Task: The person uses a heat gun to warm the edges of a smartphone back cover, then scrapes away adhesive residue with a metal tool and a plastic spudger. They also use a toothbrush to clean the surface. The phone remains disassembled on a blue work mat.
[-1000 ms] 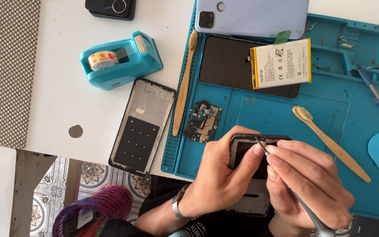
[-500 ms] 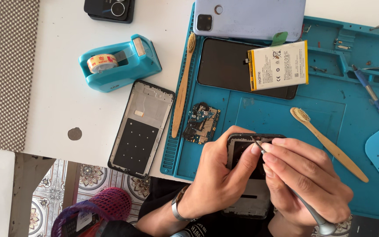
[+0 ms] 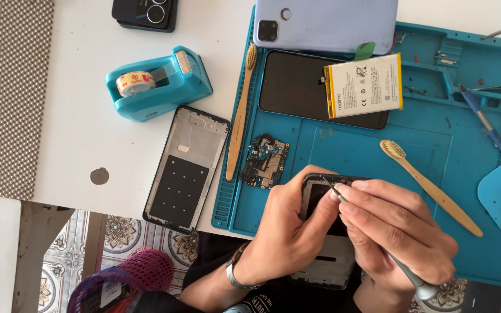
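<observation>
My left hand [image 3: 291,232] grips a black phone frame [image 3: 326,232] at the near edge of the blue work mat [image 3: 366,150], thumb pressed near its top. My right hand [image 3: 401,232] holds a thin metal tool [image 3: 404,269] like a pen, its tip touching the top left corner of the frame. A green circuit board [image 3: 265,162] lies on the mat just left of my left hand. Much of the frame is hidden under both hands.
A second black phone frame [image 3: 184,168] lies on the white table. A teal tape dispenser [image 3: 158,84], two bamboo toothbrushes [image 3: 430,185], a battery [image 3: 366,86] on a dark screen panel [image 3: 297,87], a lilac back cover [image 3: 331,23] and a screwdriver [image 3: 488,130] surround them.
Both hands stay on the frame with only small shifts of the tool tip. The view has moved slightly.
</observation>
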